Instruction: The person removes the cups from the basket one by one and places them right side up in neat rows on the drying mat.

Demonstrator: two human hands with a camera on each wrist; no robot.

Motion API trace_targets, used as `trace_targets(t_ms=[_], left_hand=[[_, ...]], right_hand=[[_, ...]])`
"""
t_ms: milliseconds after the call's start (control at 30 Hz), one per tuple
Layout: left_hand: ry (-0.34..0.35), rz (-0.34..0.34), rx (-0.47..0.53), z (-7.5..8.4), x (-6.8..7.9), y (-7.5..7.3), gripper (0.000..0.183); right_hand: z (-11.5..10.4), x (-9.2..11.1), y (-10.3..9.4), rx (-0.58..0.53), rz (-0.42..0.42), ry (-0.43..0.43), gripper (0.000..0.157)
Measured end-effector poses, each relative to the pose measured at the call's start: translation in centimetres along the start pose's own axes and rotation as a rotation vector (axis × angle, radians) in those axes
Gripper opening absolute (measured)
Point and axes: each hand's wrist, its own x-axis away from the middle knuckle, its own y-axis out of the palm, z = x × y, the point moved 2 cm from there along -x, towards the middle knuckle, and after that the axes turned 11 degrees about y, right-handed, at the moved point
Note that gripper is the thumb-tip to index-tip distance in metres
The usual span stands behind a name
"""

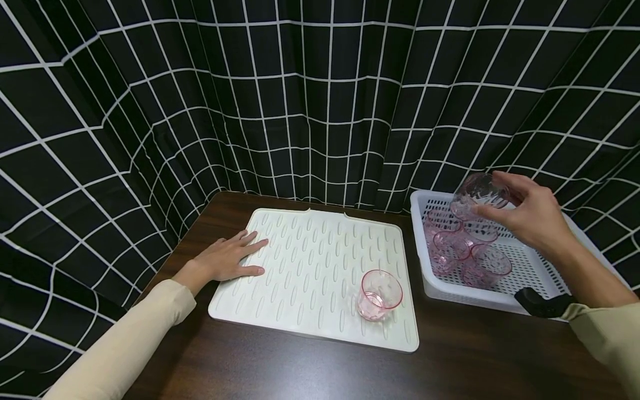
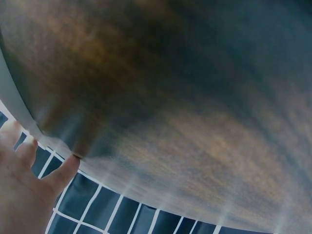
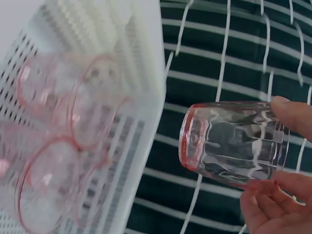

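Note:
My left hand [image 1: 227, 258] rests with its fingers spread on the left edge of a white ridged drying mat [image 1: 300, 283]. A clear glass with a pink rim [image 1: 380, 297] stands upright on the mat's right front part. Over a white basket [image 1: 425, 272], my right hand [image 1: 532, 214] grips another pink-rimmed glass [image 1: 475, 194], thumb and fingers around its base end. In the right wrist view this held glass [image 3: 234, 141] lies sideways, its rim pointing away from the hand. Several more pink-rimmed glasses [image 1: 485, 266] sit in the basket's left half.
The basket has perforated walls and floor and stands right of the mat on a dark wooden table [image 1: 280, 355]. A black curtain with a white grid [image 1: 310, 111] hangs behind and along both sides. A black strap [image 1: 542, 303] is on the right wrist.

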Motion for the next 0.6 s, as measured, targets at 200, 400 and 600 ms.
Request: trace_targets(t_ms=[200,400,600], left_hand=[[0.002,-0.001,0.002,0.0,0.1,0.0,0.086],[0.005,-0.001,0.009,0.0,0.1,-0.1,0.085],[0.007,0.007,0.01,0.0,0.0,0.0,0.084]], right_hand=[[-2.7,1.4,1.3,0.011,-0.024,-0.107,0.084],[-5.0,2.4,2.9,0.023,-0.095,-0.185,0.083],[-6.6,2.8,5.0,0.056,-0.166,-0.243,0.083]])
